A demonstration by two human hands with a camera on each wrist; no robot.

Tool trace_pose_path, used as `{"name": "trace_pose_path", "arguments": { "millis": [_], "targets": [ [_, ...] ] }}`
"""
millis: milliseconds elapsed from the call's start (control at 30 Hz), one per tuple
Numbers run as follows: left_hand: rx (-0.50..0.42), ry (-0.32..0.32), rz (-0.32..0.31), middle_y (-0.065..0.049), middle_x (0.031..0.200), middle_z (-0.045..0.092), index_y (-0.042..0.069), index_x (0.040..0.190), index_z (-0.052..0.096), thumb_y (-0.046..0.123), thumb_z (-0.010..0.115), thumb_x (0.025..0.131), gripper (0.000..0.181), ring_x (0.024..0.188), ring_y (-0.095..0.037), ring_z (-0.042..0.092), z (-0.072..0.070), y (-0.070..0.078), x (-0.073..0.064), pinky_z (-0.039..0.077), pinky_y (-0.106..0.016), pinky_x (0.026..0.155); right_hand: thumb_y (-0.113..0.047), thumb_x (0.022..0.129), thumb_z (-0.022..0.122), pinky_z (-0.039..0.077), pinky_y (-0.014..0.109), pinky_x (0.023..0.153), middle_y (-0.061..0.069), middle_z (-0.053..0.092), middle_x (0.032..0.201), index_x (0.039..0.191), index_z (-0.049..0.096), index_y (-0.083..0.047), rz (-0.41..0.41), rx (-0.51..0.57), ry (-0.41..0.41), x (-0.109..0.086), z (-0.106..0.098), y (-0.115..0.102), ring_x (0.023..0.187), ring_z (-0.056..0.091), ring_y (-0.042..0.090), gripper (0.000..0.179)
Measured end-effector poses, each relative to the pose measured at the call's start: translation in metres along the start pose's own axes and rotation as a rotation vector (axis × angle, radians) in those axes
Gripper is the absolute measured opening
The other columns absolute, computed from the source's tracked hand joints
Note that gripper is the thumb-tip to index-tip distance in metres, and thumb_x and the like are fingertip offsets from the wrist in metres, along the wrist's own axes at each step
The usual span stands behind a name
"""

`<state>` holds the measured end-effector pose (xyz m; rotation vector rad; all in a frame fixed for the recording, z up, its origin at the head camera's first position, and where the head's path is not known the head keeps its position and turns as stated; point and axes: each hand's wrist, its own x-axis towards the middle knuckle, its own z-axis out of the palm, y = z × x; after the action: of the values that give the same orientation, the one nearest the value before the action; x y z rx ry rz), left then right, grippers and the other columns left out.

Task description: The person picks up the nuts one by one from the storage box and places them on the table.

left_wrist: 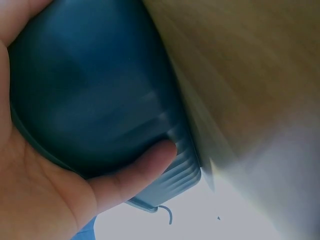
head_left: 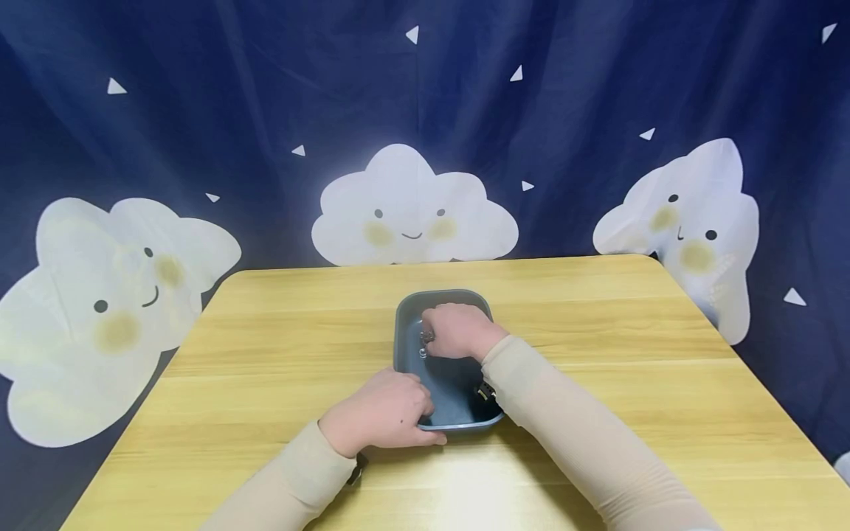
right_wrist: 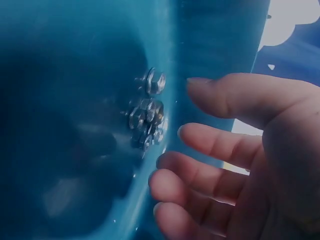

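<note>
A dark blue-grey plastic basin [head_left: 458, 402] with rounded corners stands on the wooden table. My left hand [head_left: 385, 413] grips its rim at the near left corner, fingers over the inside; in the left wrist view the thumb [left_wrist: 137, 175] presses along the outer wall. Within the basin, my right hand [head_left: 460, 330] reaches toward a small cluster of shiny metal flange nuts [right_wrist: 150, 117] lying by the wall. In the right wrist view its loosely bent fingers [right_wrist: 200, 175] and thumb are spread apart beside the nuts, with nothing between them.
The wooden table [head_left: 279, 339] extends around the basin on all sides. Behind it hangs a dark blue curtain [head_left: 564, 147] with white smiling clouds and small triangles.
</note>
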<state>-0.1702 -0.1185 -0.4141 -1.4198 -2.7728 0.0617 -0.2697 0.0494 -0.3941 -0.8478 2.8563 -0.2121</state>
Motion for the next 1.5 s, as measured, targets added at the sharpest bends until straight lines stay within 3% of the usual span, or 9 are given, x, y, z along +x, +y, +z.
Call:
{"name": "trace_pose_path", "arguments": {
  "millis": [100, 300, 933, 1500],
  "targets": [
    [-0.004, -0.013, -0.008, 0.016, 0.059, 0.044, 0.028, 0.058, 0.049, 0.068, 0.062, 0.087, 0.051, 0.07, -0.009, 0.053, 0.0, 0.0, 0.001, 0.036, -0.031, 0.056, -0.028, 0.087, 0.072, 0.044, 0.031, 0.055, -0.008, 0.057, 0.07, 0.087, 0.066, -0.019, 0.004, -0.006, -0.008, 0.0, 0.003, 0.0, 0.062, 0.055, 0.013, 0.011],
    [-0.009, -0.021, -0.016, 0.016, 0.058, 0.043, 0.028, 0.058, 0.049, 0.067, 0.063, 0.087, 0.051, 0.069, -0.009, 0.051, 0.0, 0.001, 0.002, 0.036, -0.032, 0.057, -0.026, 0.088, 0.07, 0.039, 0.029, 0.05, -0.007, 0.046, 0.054, 0.064, 0.056, -0.021, 0.006, -0.008, -0.021, 0.001, 0.008, -0.001, 0.051, 0.049, 0.012, 0.028],
    [0.001, 0.002, 0.003, 0.015, 0.058, 0.044, 0.028, 0.058, 0.049, 0.067, 0.063, 0.086, 0.05, 0.067, -0.01, 0.052, 0.001, -0.002, 0.003, 0.035, -0.031, 0.054, -0.027, 0.093, 0.066, 0.044, 0.03, 0.052, -0.006, 0.055, 0.06, 0.077, 0.06, -0.023, 0.03, -0.103, -0.045, 0.007, 0.015, 0.001, 0.055, 0.054, 0.013, 0.018],
    [-0.033, 0.008, -0.013, 0.014, 0.057, 0.039, 0.027, 0.055, 0.045, 0.068, 0.065, 0.084, 0.054, 0.063, -0.009, 0.049, 0.006, 0.0, 0.002, 0.034, -0.031, 0.054, -0.028, 0.088, 0.071, 0.045, 0.029, 0.05, -0.007, 0.056, 0.058, 0.07, 0.061, -0.023, -0.012, -0.147, -0.06, 0.006, 0.017, 0.0, 0.053, 0.054, 0.011, 0.021]
  ]
}}
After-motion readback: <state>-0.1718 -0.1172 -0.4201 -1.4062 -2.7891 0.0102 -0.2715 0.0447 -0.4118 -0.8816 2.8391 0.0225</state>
